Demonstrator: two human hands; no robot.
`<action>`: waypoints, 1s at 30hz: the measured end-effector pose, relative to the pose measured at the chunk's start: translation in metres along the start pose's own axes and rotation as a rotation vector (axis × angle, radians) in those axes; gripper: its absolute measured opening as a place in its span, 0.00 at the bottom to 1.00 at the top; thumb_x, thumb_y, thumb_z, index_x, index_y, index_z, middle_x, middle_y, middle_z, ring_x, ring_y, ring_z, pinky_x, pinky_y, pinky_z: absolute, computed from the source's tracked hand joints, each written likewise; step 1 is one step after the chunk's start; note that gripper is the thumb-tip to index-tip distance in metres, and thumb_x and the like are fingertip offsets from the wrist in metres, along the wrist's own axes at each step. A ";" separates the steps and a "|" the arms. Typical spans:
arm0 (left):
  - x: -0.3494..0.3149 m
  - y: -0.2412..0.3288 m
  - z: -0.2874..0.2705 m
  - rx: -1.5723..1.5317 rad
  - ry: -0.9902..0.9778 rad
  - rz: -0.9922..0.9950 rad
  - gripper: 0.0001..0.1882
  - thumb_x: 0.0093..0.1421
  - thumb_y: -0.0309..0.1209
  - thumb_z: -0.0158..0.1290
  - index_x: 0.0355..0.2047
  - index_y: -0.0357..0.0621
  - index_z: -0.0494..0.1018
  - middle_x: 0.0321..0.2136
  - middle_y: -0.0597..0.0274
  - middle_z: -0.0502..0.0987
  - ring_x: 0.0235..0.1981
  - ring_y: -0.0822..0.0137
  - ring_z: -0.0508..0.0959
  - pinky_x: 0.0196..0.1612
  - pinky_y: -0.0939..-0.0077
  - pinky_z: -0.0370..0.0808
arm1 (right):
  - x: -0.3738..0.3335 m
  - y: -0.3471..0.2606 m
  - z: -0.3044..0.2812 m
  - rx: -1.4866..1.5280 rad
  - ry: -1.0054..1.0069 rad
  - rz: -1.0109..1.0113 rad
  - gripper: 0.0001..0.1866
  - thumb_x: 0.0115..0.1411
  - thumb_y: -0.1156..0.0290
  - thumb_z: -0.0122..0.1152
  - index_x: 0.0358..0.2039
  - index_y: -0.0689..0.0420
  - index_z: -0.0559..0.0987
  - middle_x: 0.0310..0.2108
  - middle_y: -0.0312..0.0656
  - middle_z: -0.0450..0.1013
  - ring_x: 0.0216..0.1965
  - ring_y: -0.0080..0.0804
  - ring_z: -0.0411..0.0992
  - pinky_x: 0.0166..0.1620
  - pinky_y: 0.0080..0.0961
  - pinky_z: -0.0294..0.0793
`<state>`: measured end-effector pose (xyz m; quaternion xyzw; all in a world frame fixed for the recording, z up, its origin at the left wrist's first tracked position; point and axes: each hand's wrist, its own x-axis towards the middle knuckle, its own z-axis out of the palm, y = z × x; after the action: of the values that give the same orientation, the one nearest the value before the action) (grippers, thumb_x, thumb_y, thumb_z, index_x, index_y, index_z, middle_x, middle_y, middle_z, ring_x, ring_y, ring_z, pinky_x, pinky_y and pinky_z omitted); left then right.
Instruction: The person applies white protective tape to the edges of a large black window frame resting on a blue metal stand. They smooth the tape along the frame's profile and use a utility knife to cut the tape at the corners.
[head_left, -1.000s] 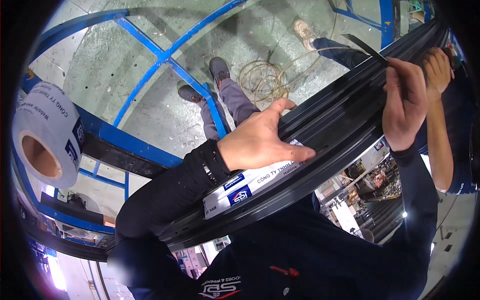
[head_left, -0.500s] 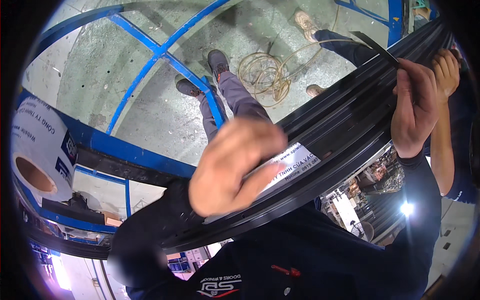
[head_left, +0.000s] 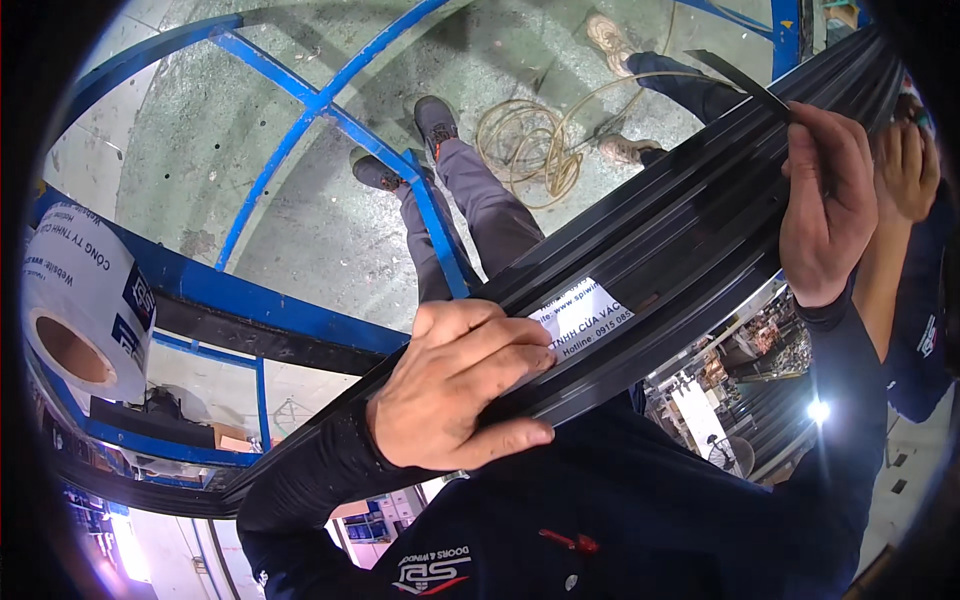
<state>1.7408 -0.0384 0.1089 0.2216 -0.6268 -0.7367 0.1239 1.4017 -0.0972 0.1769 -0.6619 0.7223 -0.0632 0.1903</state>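
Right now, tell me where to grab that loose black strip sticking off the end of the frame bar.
Probably pinch the black strip at its root, where the right hand already meets it on the black frame bar. Come from above: it is thin and flat, its free end points away unsupported, and would likely flex if held there.

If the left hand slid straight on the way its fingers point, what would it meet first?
The left hand grips the black profile, fingers pointing up-right along it. It would likely first meet the white label, just beyond the fingertips.

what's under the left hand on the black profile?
The left hand grips the black profile, fingers overlapping a white label's corner. The profile surface beneath the palm is hidden.
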 end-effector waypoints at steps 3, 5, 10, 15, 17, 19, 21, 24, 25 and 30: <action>0.004 0.001 -0.002 0.038 -0.011 0.032 0.31 0.58 0.53 0.62 0.51 0.40 0.76 0.52 0.57 0.78 0.52 0.55 0.73 0.55 0.61 0.61 | 0.000 -0.001 -0.002 0.001 0.032 -0.037 0.07 0.67 0.80 0.60 0.44 0.65 0.81 0.38 0.38 0.74 0.36 0.20 0.71 0.41 0.15 0.70; 0.009 0.006 -0.003 0.043 -0.027 0.051 0.32 0.59 0.52 0.61 0.54 0.39 0.74 0.54 0.55 0.77 0.55 0.54 0.73 0.55 0.60 0.61 | -0.003 -0.003 -0.004 0.012 0.047 -0.027 0.07 0.66 0.80 0.60 0.44 0.64 0.82 0.37 0.38 0.74 0.35 0.20 0.71 0.41 0.16 0.70; 0.020 0.017 0.006 -0.048 0.096 0.076 0.40 0.61 0.50 0.61 0.64 0.34 0.66 0.61 0.46 0.73 0.61 0.46 0.72 0.60 0.57 0.62 | 0.002 0.000 -0.002 0.080 0.043 -0.056 0.07 0.66 0.79 0.61 0.44 0.63 0.82 0.35 0.38 0.73 0.32 0.22 0.69 0.39 0.17 0.69; 0.022 0.015 0.016 -0.056 0.195 0.123 0.28 0.63 0.46 0.59 0.53 0.34 0.72 0.48 0.45 0.77 0.49 0.47 0.77 0.56 0.54 0.68 | 0.000 0.001 -0.004 0.109 0.077 -0.112 0.07 0.67 0.79 0.60 0.44 0.61 0.82 0.34 0.39 0.72 0.30 0.22 0.68 0.36 0.19 0.69; 0.017 0.012 0.011 -0.022 0.144 0.114 0.24 0.60 0.44 0.62 0.47 0.36 0.75 0.43 0.49 0.78 0.48 0.49 0.77 0.52 0.58 0.68 | -0.001 0.000 -0.006 0.087 0.091 -0.142 0.07 0.67 0.79 0.60 0.43 0.61 0.81 0.33 0.39 0.72 0.29 0.23 0.67 0.35 0.20 0.69; 0.014 0.008 0.012 -0.048 0.141 0.108 0.19 0.60 0.43 0.62 0.38 0.38 0.77 0.41 0.52 0.78 0.47 0.51 0.76 0.49 0.62 0.67 | -0.001 0.003 -0.005 0.130 0.102 -0.165 0.07 0.67 0.79 0.60 0.44 0.60 0.81 0.33 0.39 0.72 0.29 0.24 0.67 0.35 0.20 0.69; 0.015 0.007 0.010 -0.009 0.109 0.114 0.18 0.61 0.43 0.61 0.38 0.38 0.76 0.40 0.53 0.78 0.47 0.52 0.76 0.50 0.62 0.65 | -0.001 0.004 -0.004 0.148 0.109 -0.176 0.07 0.67 0.80 0.59 0.44 0.60 0.81 0.33 0.39 0.72 0.29 0.24 0.67 0.35 0.20 0.69; 0.019 0.010 0.009 0.037 0.071 0.117 0.18 0.61 0.44 0.59 0.37 0.39 0.76 0.39 0.55 0.77 0.46 0.54 0.74 0.51 0.62 0.61 | -0.003 0.005 -0.006 0.143 0.116 -0.163 0.07 0.67 0.80 0.59 0.44 0.61 0.81 0.33 0.39 0.72 0.29 0.24 0.67 0.34 0.20 0.69; 0.022 0.009 0.009 0.053 0.066 0.117 0.18 0.61 0.45 0.58 0.36 0.40 0.76 0.38 0.56 0.77 0.45 0.54 0.73 0.51 0.62 0.60 | -0.002 0.005 -0.005 0.149 0.118 -0.166 0.07 0.66 0.80 0.59 0.44 0.61 0.81 0.33 0.40 0.72 0.29 0.24 0.67 0.34 0.20 0.69; 0.023 0.006 0.005 0.051 -0.016 0.064 0.19 0.61 0.45 0.59 0.37 0.41 0.77 0.40 0.57 0.77 0.48 0.53 0.71 0.54 0.59 0.59 | -0.001 0.003 -0.006 0.134 0.100 -0.151 0.07 0.67 0.80 0.59 0.44 0.61 0.81 0.34 0.40 0.72 0.29 0.25 0.68 0.35 0.21 0.69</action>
<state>1.7175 -0.0454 0.1110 0.1988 -0.6530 -0.7179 0.1367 1.3968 -0.0972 0.1820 -0.6962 0.6731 -0.1584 0.1928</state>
